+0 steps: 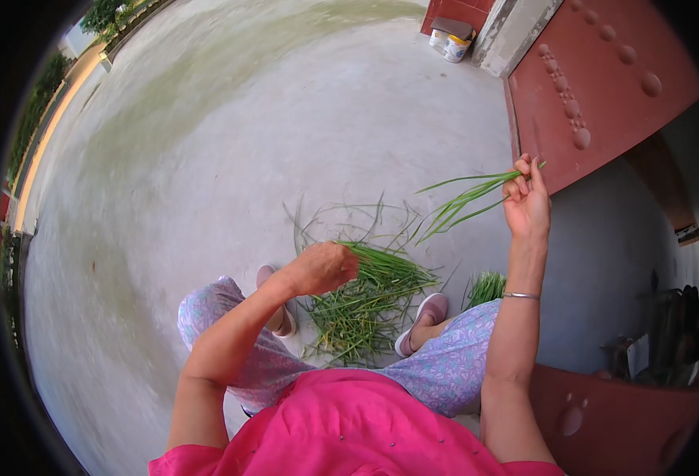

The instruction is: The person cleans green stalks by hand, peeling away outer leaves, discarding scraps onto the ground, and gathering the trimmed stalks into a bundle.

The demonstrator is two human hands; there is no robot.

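My right hand [528, 194] is raised at the right, its fingers closed on a few long green stalks [468, 202] that point left. Over the ground in the middle, my left hand [324, 268] is closed around one end of a green bunch [389, 266], whose blades spread to the right. Beneath that bunch, a loose pile of green stalks [353, 321] lies between my shoes. Another small green bunch [486, 287] rests beside my knee on the right. Thin, darker blades are scattered on the concrete beyond the pile.
A red door [603, 79] stands at the upper right, with a lidded white container [450, 40] near its frame. My shoes [425, 317] flank the pile. Dark items [678, 333] sit at the far right, and plants [99, 16] appear at the upper left.
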